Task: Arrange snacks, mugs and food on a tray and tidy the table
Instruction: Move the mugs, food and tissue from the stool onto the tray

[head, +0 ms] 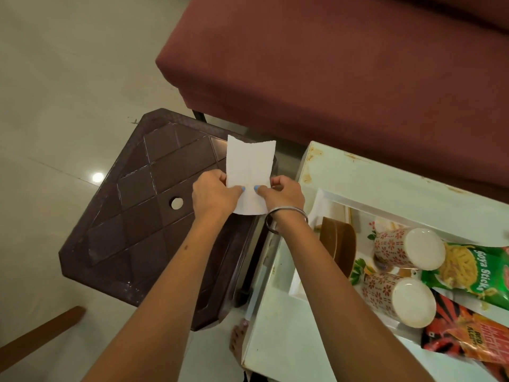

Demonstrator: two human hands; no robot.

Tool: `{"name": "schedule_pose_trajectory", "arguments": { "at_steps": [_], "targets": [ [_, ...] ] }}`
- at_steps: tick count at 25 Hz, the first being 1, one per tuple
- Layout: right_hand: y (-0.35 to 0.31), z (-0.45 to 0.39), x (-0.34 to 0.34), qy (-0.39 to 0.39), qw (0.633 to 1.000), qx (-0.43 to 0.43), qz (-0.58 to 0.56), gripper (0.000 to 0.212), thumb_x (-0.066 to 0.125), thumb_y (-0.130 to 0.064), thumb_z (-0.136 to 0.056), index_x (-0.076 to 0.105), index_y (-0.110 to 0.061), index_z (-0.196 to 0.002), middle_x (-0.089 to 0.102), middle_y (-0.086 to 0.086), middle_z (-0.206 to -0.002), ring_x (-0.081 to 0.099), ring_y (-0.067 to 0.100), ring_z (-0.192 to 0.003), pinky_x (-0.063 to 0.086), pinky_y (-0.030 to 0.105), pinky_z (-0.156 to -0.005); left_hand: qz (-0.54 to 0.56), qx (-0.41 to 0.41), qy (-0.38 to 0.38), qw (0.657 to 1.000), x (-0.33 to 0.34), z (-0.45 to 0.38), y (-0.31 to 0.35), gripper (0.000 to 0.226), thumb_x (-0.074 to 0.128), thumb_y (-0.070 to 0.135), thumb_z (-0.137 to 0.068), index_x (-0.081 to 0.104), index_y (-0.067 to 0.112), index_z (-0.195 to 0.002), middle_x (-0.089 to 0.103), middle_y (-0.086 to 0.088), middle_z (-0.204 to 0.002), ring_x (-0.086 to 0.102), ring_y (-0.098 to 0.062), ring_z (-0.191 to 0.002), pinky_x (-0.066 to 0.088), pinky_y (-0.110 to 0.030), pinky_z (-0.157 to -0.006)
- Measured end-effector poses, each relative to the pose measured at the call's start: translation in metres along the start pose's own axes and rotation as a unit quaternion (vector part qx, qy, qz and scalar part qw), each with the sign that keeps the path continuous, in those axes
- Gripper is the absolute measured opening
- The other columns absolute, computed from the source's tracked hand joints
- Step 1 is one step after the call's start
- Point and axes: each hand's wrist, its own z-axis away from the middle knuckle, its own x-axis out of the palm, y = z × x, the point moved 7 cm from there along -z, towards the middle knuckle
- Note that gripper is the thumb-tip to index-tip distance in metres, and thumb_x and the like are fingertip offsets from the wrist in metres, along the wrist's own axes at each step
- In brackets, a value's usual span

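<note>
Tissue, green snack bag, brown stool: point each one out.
tissue (250, 161), head view, on its upper white face.
green snack bag (473, 274), head view, on the printed front.
brown stool (143, 205), head view, on its patterned top.

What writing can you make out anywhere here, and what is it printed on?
"Soya Sticks": on the green snack packet lying in the white tray.
"RED ALERT", roughly: on the red and orange snack packet; blurred, so uncertain.
Other print on both packets is too small to read.
</note>
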Motion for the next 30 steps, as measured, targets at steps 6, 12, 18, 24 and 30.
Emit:
{"name": "schedule_pose_trajectory", "arguments": {
  "at_steps": [6, 12, 18, 24, 30],
  "targets": [
    [0.037, 0.07, -0.08, 0.11, 0.991, -0.069, 0.03, 0.012, 0.058, -0.026, -0.088, 0.052, -0.019, -0.096, 0.059, 0.0, -0.084, 0.061, 0.021, -0.076, 0.056, 0.036, -0.067, 0.055, 0.139, -0.075, 0.986, 0.045, 0.093, 0.034, 0.015, 0.063, 0.015, -0.08, 0.07, 0.011, -0.093, 0.073, -0.009, -0.088, 0.066, -0.024, -0.076, 0.054, -0.034, -0.067],
    [0.115, 0.095, -0.134, 0.173, 0.983, -0.017, 0.054, 0.017, 0.055, -0.013, -0.089, 0.056, -0.01, -0.105, 0.066, 0.01, -0.09, 0.065, 0.033, -0.08, 0.055, 0.044, -0.071, 0.029, 0.123, -0.147, 0.981, 0.128, 0.16, 0.026, 0.022, 0.062, 0.017, -0.086, 0.064, 0.013, -0.107, 0.066, -0.007, -0.108, 0.063, -0.019, -0.095, 0.053, -0.031, -0.088],
    [0.146, 0.084, -0.133, 0.119, 0.989, -0.002, 0.086, 0.037, 0.052, -0.002, -0.084, 0.055, -0.013, -0.119, 0.067, 0.014, -0.106, 0.062, 0.032, -0.096, 0.051, 0.038, -0.085, 0.004, 0.1, -0.15, 0.984, 0.157, 0.174, 0.014, 0.027, 0.06, 0.016, -0.087, 0.061, 0.014, -0.115, 0.065, -0.006, -0.113, 0.062, -0.022, -0.104, 0.048, -0.037, -0.096],
    [0.164, 0.09, -0.13, 0.163, 0.986, 0.028, 0.035, 0.026, 0.058, 0.0, -0.079, 0.054, -0.007, -0.104, 0.064, 0.012, -0.087, 0.063, 0.033, -0.083, 0.051, 0.044, -0.078, 0.036, 0.073, -0.109, 0.991, 0.158, 0.179, 0.005, 0.019, 0.068, 0.021, -0.081, 0.065, 0.018, -0.099, 0.069, -0.001, -0.099, 0.065, -0.017, -0.085, 0.053, -0.036, -0.087],
    [0.175, 0.094, -0.125, 0.201, 0.979, 0.028, 0.021, 0.008, 0.069, -0.01, -0.078, 0.062, -0.009, -0.077, 0.061, -0.002, -0.069, 0.062, 0.018, -0.063, 0.054, 0.037, -0.069, 0.04, 0.055, -0.105, 0.992, 0.164, 0.184, -0.008, 0.014, 0.068, 0.024, -0.08, 0.063, 0.017, -0.091, 0.069, -0.004, -0.094, 0.065, -0.018, -0.083, 0.052, -0.035, -0.089]
  ]
}}
